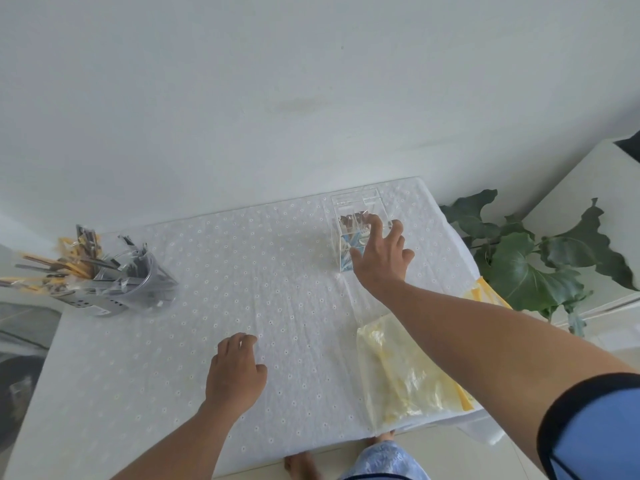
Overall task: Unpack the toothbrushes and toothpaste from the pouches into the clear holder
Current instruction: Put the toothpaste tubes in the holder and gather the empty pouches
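A head-worn camera looks down on a table point(294, 299) covered with a white eyelet cloth, set against a pale wall. The right hand point(381, 258) reaches to the upper right of the frame, fingers spread wide around the near side of the clear holder point(349, 216), touching it; whether it grips the holder cannot be told. The holder stands upright near the table's far right edge, with shiny packets inside. The left hand point(235, 372) rests palm down at lower centre on the cloth, fingers loosely curled, holding nothing. At the left edge a clear cup point(138, 285) bristles with wrapped toothbrush pouches point(79, 265). Crumpled yellow plastic pouches point(405, 368) lie at lower right, under the right forearm. A leafy plant point(526, 258) stands beyond the right edge.
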Demonstrator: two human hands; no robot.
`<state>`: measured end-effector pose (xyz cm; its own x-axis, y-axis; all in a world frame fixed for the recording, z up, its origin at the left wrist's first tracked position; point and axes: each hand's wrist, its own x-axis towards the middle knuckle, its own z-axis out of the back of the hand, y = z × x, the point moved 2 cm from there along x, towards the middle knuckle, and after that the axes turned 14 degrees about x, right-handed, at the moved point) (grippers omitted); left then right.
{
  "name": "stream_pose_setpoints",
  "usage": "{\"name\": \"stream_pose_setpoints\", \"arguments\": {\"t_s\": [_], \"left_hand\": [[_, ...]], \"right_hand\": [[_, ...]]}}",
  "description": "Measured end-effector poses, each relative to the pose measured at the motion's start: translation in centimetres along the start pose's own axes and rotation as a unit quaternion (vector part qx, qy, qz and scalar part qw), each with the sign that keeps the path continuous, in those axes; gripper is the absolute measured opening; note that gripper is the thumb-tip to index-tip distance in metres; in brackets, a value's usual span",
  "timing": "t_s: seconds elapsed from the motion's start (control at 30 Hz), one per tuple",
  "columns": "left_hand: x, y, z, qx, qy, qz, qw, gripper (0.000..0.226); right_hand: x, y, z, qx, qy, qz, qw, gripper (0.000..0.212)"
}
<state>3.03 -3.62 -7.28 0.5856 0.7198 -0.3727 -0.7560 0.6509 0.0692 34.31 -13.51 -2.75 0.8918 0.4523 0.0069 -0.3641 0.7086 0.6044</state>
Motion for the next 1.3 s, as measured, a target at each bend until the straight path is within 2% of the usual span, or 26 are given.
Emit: {"name": "stream_pose_setpoints", "arguments": {"t_s": [0.27,0.4,0.5,0.6,0.73,0.83,0.9,1.17,1.23,1.3], "left_hand": [[1.2,-2.7,1.1,0.009,-0.011,-0.038,0.999,0.052],[1.9,-3.9,1.5,0.024,-0.012,-0.073,0.997,0.051],[2.3,-4.8,1.5,0.031,-0.015,-0.102,0.994,0.051],[2.7,-5.8,1.5,0.038,-0.01,-0.131,0.991,0.051],[2.9,-7.8,1.4,0.055,-0.013,-0.182,0.982,0.05],[2.8,-9.4,1.2,0.065,-0.017,-0.221,0.973,0.048],[2.7,-10.5,1.1,0.074,-0.022,-0.248,0.966,0.047],[1.1,-14.8,1.1,0.083,-0.028,-0.308,0.948,0.047],[0.5,-15.7,0.9,0.084,-0.024,-0.312,0.946,0.048],[0.0,-16.4,0.7,0.078,-0.014,-0.307,0.949,0.05]], "right_hand": [[-0.4,-0.9,1.6,-0.005,0.054,0.03,0.998,0.08],[-0.7,-2.8,3.5,-0.045,0.094,0.102,0.989,0.088],[-0.9,-5.0,6.0,-0.063,0.082,0.126,0.987,0.088],[-1.1,-8.1,9.4,-0.057,0.043,0.058,0.996,0.08],[-3.3,-14.0,13.8,-0.016,-0.005,-0.115,0.993,0.068],[-6.7,-18.0,16.1,0.008,-0.009,-0.231,0.973,0.071],[-8.9,-20.2,17.1,0.026,0.011,-0.276,0.961,0.078],[-12.6,-23.1,17.6,0.16,0.039,-0.347,0.923,0.07],[-12.7,-23.3,16.9,0.176,0.066,-0.348,0.918,0.083],[-12.7,-23.8,15.9,0.178,0.094,-0.343,0.917,0.105]]}}
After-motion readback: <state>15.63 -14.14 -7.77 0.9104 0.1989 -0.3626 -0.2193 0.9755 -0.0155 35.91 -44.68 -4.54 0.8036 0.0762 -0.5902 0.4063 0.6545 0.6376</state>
